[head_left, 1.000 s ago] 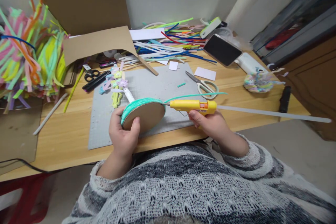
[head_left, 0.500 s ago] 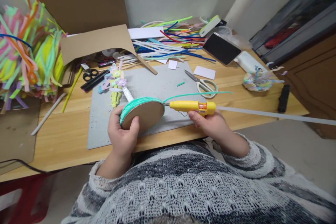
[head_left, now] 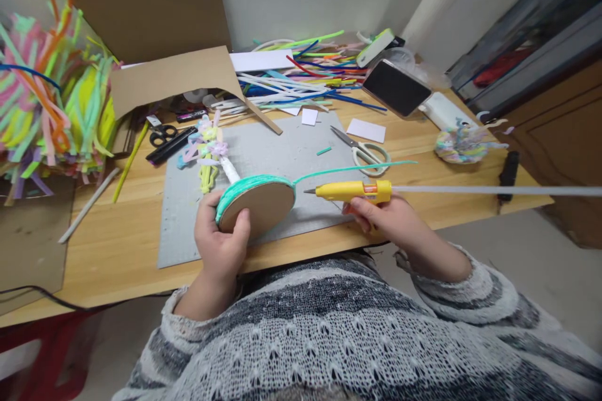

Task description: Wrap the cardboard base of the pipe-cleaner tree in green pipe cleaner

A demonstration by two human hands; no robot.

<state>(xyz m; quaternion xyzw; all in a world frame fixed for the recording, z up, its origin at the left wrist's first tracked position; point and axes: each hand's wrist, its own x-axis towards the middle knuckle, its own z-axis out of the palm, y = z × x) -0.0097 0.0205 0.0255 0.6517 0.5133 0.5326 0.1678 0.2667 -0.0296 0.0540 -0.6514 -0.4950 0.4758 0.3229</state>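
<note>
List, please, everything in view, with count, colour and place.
Disc: one, brown, teal edge, centre
Glue gun: one, yellow, right of disc
Glue stick: one, whitish, gun's rear
Strand: one, teal, from disc
Flowered stalk: one, white, behind disc
Scissors: two, pale right, black left
Cutting mat: one, grey, tabletop
Table: one, tan, centre
Phone: one, black, back right
Cards: several, white, back
Stems: many, multicoloured, back, far left
Cardboard: several, brown, back left
Ornament: one, pastel, right
Left hand: one, holding disc
Right hand: one, gripping gun
Sweater: one, grey, bottom
</note>
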